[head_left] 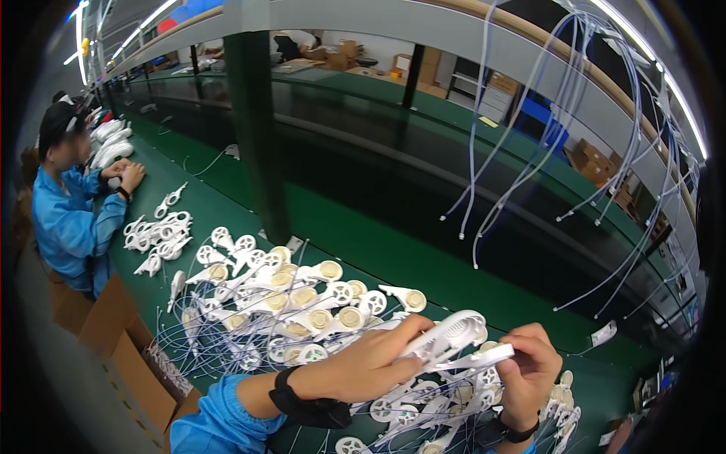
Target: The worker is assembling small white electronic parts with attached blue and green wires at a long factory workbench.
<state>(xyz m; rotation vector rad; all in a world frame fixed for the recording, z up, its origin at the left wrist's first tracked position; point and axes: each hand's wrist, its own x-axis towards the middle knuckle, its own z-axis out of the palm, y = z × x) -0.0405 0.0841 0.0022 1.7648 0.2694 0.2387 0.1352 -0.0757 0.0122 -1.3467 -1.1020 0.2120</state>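
Note:
My left hand (361, 369) closes its fingers and thumb round a white plastic housing (460, 330), which has a rounded, slotted end. Facing it, my right hand (534, 372) pinches a flat white plastic part (490, 356) between thumb and fingers. The two pieces are close together; whether they touch is unclear. Under and beside my hands lies a heap of white handle-shaped parts (349, 318), many with round spoked or cream-coloured disc ends. Thin grey-blue cables (208, 344) trail from the heap toward its left side.
A green work table (363, 261) runs across, with a dark post (257, 136) rising from it. Cables (522, 163) hang from a rail at upper right. At left, a person in blue (72, 204) works near white ring-ended parts (160, 234). An open cardboard box (136, 363) stands below.

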